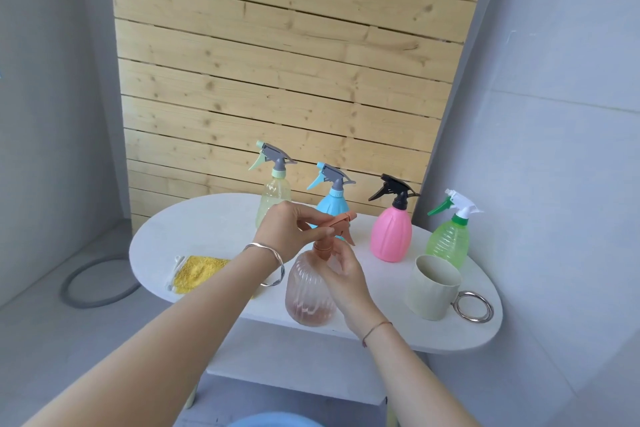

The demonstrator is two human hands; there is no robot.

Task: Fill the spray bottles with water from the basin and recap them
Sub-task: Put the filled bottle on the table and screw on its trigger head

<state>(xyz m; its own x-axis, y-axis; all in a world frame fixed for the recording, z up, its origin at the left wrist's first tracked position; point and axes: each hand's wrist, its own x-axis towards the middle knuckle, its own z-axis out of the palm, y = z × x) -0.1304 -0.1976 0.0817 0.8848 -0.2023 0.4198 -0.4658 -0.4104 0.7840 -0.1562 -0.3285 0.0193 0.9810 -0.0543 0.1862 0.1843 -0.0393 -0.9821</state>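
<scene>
A ribbed, translucent pink spray bottle (309, 291) with a bulbous body stands upright near the front edge of a smooth white oval table (207, 229). The left hand (287, 229), wearing a twisted silver bangle (273, 265), grips the bottle's terracotta plastic trigger head (341, 222), while the right hand (346, 276) pinches the screw collar (322, 250) at the neck. Behind stand four capped bottles: a clear yellow bottle (273, 198), an opaque blue bottle (332, 208), a fluted pink bottle (391, 236) and a ridged green bottle (448, 243). A matte pale-green mug (434, 288) with a metal ring handle sits at the right, and a grainy yellow packet (197, 274) at the left, before a knotty wooden slat wall (277, 62).
</scene>
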